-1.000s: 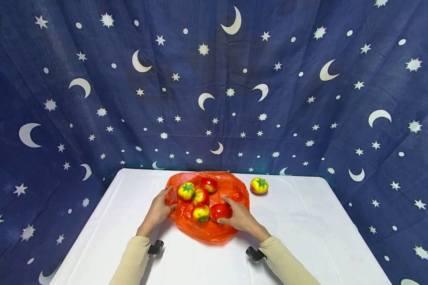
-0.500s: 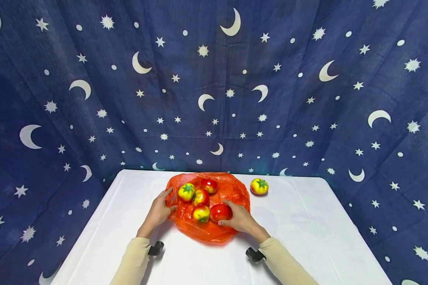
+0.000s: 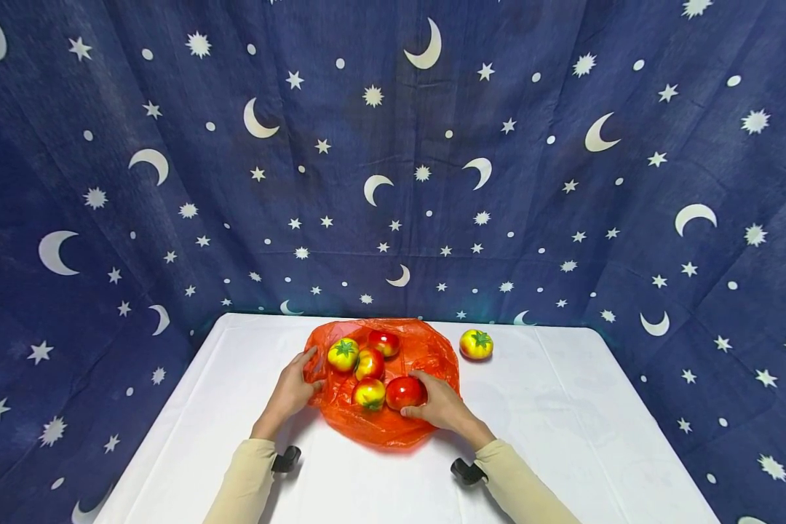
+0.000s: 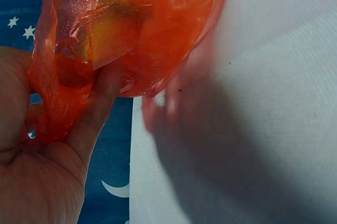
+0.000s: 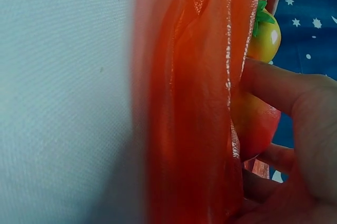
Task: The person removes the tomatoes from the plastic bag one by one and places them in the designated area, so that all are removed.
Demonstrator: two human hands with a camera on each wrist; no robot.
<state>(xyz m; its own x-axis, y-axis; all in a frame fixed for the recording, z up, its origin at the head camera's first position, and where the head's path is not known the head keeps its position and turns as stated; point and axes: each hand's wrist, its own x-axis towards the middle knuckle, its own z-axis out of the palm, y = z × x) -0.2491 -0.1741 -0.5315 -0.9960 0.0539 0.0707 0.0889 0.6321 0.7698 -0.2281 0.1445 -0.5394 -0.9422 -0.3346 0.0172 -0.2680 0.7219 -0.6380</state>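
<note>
An orange-red plastic bag [image 3: 388, 434] lies spread on the table with several glossy toy tomatoes on it. My left hand [image 3: 290, 387] holds the bag's left edge, and in the left wrist view a fold of thin plastic [image 4: 58, 92] runs between thumb and fingers. At the bag's front right, my right hand [image 3: 442, 404] grips a red tomato [image 3: 403, 393], thumb on the near side, fingers on the far side. The right wrist view has bag film [image 5: 195, 108] covering part of that tomato [image 5: 258, 124]. Beside it rests a yellow-red tomato [image 3: 370, 394], green calyx towards me.
Another yellow-red tomato [image 3: 476, 345] stands apart on the white tablecloth [image 3: 563, 407], right of the bag. Further tomatoes, one yellow [image 3: 343, 354] and one red [image 3: 383, 343], sit towards the bag's back. A blue star-and-moon curtain [image 3: 393, 196] hangs behind the table.
The head view has tilted up slightly, so everything sits a little lower. My right fingers have shifted slightly around the red tomato. The left hand and the other tomatoes stay put.
</note>
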